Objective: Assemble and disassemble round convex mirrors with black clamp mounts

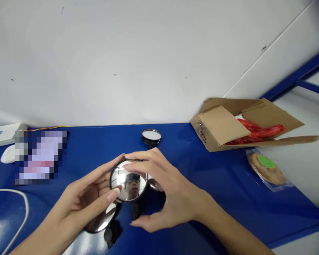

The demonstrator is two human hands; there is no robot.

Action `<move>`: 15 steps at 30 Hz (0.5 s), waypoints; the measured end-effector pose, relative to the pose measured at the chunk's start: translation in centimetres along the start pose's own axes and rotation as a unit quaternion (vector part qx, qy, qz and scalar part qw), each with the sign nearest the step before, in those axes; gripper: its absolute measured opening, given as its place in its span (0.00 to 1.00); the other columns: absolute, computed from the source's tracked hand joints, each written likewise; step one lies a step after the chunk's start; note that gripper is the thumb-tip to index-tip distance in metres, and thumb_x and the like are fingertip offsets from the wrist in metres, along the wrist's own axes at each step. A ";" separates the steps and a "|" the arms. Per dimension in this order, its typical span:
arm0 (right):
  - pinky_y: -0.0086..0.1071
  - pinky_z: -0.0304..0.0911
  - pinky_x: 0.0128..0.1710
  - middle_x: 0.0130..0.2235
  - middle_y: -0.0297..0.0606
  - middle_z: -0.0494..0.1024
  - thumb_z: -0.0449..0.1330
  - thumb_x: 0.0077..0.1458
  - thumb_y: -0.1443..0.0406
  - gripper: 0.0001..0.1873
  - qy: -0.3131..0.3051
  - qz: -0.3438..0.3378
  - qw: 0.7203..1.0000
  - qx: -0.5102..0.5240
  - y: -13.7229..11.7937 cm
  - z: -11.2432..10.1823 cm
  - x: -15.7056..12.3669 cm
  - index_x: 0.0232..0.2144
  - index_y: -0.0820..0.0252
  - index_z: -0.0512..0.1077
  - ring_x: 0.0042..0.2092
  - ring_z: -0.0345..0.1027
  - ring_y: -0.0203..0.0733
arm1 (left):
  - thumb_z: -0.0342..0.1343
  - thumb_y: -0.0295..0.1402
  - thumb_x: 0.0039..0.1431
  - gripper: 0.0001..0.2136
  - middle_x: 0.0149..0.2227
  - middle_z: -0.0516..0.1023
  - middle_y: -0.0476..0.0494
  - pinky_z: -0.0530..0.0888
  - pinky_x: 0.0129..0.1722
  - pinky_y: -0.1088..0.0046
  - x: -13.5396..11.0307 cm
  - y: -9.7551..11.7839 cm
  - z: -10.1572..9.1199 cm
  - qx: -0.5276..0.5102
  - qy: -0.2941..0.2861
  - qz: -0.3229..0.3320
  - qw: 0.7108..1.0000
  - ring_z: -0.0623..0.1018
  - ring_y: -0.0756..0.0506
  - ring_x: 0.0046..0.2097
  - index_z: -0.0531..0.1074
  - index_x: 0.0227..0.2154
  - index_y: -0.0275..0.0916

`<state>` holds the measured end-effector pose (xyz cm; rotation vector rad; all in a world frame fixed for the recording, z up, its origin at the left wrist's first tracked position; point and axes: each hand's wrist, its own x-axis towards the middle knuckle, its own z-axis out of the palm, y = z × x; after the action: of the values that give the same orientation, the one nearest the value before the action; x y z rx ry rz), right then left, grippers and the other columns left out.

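A left hand [78, 200] grips the rim of a round mirror [128, 180] and a right hand [172, 191] pinches its top edge, tilting the glass toward the person, above a second mirror [102, 219] on the blue surface [223, 170].

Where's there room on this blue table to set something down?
The widest bare stretch of blue table lies between the right hand, the cardboard box and the wrapped round pastry. A smaller patch sits between the blurred object and the small mirror. It's crowded at the left hand, with the held mirror and, below, another mirror.
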<state>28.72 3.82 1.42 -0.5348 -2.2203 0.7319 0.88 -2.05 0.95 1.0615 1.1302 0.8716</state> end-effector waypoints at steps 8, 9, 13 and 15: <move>0.57 0.70 0.68 0.66 0.46 0.80 0.77 0.61 0.41 0.38 -0.042 0.183 0.981 0.056 2.0 -7.6 -3.2 0.66 0.46 0.76 0.67 0.74 0.63 | 0.65 0.47 0.79 0.17 0.41 0.90 0.46 0.90 0.45 0.76 0.6 0.1 -0.8 0.096 0.050 0.097 0.989 0.92 0.41 0.42 0.80 0.66 0.57; 0.57 0.71 0.68 0.66 0.46 0.79 0.77 0.60 0.42 0.38 -0.046 0.186 0.980 0.055 2.2 -7.6 -3.9 0.66 0.46 0.76 0.67 0.74 0.64 | 0.66 0.47 0.78 0.16 0.40 0.90 0.47 0.89 0.43 0.77 0.7 0.1 -0.8 0.097 0.060 0.099 0.989 0.92 0.42 0.41 0.80 0.64 0.57; 0.62 0.65 0.73 0.66 0.47 0.79 0.84 0.52 0.47 0.41 -0.069 0.208 0.976 0.012 2.6 -6.2 -5.5 0.63 0.47 0.76 0.66 0.75 0.64 | 0.65 0.47 0.78 0.14 0.39 0.89 0.46 0.90 0.41 0.75 1.0 -0.3 -0.8 0.096 0.056 0.092 0.989 0.92 0.41 0.39 0.79 0.62 0.56; 0.68 0.54 0.78 0.66 0.47 0.79 0.87 0.47 0.49 0.43 -0.090 0.217 0.972 -0.008 2.6 -5.5 -5.6 0.61 0.47 0.77 0.65 0.76 0.64 | 0.66 0.48 0.78 0.15 0.39 0.89 0.46 0.90 0.40 0.74 1.1 -0.6 -0.9 0.094 0.065 0.086 0.990 0.92 0.40 0.39 0.79 0.62 0.55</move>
<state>36.87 4.45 0.08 -1.0180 -2.3006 1.0205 0.24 -0.96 0.02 1.2862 1.2623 0.9971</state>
